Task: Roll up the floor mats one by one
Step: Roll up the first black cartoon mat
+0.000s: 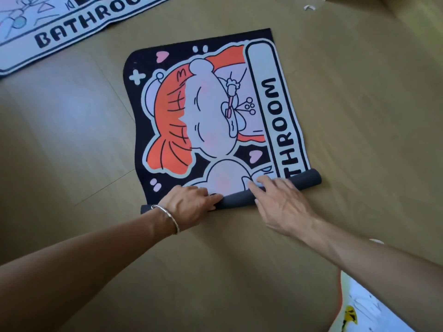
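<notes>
**Both hands working the roll on the black mat**

The left hand (pixel 189 202) is reaching forward with the arm nearly straight, its fingers curling over and gripping the roll (pixel 242 197) near its left end; a silver bangle (pixel 169 218) is sitting on that wrist. The right hand (pixel 279 200) is lying flatter, fingers fairly straight and spread, pressing down across the roll with the fingertips touching the printed face beyond it.

The black mat (pixel 203 116) is lying on the wooden floor (pixel 72 140) in the middle of the view. Its near edge is wound into a dark grey tube, and the rest is lying flat with its cartoon print up. Its white banner (pixel 275 111) is showing "THR", then round O's and an M; the first letters are hiding under the roll.

A white mat (pixel 72 27) at upper left is reading "BATHROO", cut off by the frame. A third mat (pixel 359 305) is showing at lower right.
</notes>
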{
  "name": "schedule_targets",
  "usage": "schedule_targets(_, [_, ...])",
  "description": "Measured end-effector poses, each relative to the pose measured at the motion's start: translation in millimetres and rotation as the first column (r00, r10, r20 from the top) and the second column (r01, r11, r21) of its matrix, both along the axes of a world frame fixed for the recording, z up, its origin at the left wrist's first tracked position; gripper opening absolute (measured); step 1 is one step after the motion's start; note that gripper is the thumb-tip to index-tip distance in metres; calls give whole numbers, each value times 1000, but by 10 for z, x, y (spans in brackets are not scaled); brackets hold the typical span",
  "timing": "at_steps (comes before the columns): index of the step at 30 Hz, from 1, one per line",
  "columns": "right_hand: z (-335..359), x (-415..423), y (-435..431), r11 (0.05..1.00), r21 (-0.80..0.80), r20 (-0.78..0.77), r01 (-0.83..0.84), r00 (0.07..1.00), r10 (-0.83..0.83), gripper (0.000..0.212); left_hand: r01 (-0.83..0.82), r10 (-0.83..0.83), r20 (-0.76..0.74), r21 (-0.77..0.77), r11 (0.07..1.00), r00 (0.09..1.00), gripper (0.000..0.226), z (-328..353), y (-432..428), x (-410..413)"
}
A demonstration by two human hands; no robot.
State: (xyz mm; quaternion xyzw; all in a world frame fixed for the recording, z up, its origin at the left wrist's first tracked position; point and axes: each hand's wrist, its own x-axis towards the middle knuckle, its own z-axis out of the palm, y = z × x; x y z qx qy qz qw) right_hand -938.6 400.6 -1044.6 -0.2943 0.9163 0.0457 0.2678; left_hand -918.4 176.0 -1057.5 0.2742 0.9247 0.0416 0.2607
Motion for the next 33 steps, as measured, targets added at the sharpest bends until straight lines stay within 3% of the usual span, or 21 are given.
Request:
schedule_targets(4, [-148,284,-33,1000,-30,-43,1,999,-2,71,-96,97,-73,17,995,993,37,-107,-9,63])
schedule_targets(9, [-292,138,-141,999,18,-43,40,998,-40,67,-184,198,-277,75,980,940,52,-203,76,261])
schedule_targets(14, [-364,11,-207,997,43,10,58,998,-59,71,-218,216,-237,19,976,947,67,-278,241,610])
schedule_targets(19, [-327,-143,-288,999,7,-12,38,999,-38,81,-277,267,-237,-8,961,934,68,-390,237,409])
schedule_targets(24, [-287,-60,-276,998,-68,-127,0,992,-8,70,-288,269,-235,-49,956,934,78,-409,171,142])
schedule_targets(27, [-302,18,-297,998,-65,-109,0,994,-7,68,-297,271,-246,-76,952,931,81,-404,140,-23])
schedule_targets(33, [-284,-365,-463,1000,-1,-3,-26,1000,26,89,-322,283,-360,-50,945,889,74,-361,103,-126])
